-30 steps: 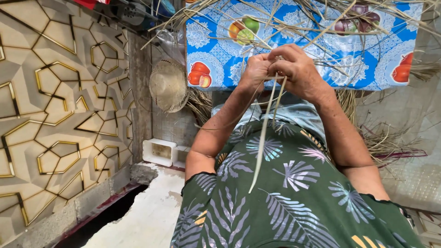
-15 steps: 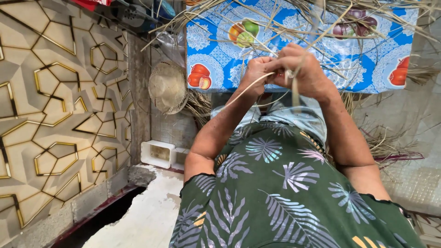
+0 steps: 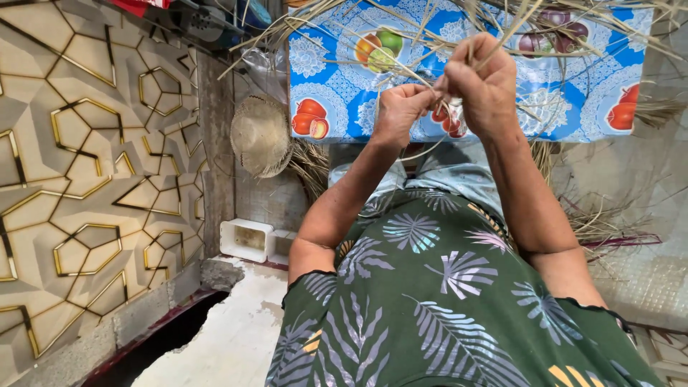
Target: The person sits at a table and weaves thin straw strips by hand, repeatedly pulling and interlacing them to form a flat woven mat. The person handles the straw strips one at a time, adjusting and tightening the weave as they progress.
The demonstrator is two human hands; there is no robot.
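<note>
Home weaving corner: dried straw strands [image 3: 401, 21] heaped beyond the hands, a woven straw hat [image 3: 261, 136] hung to their left, a fruit-patterned tablecloth [image 3: 337, 79] behind them.

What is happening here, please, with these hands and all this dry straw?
A person in a green leaf-patterned garment is working thin dry straw strands with both bare hands raised in front of the body. The left hand and the right hand are close together, each pinching the strands. Behind them hangs a blue cloth printed with fruit, with more loose straw lying over it. A round woven straw hat hangs to the left, above a white rectangular plastic container.
</note>
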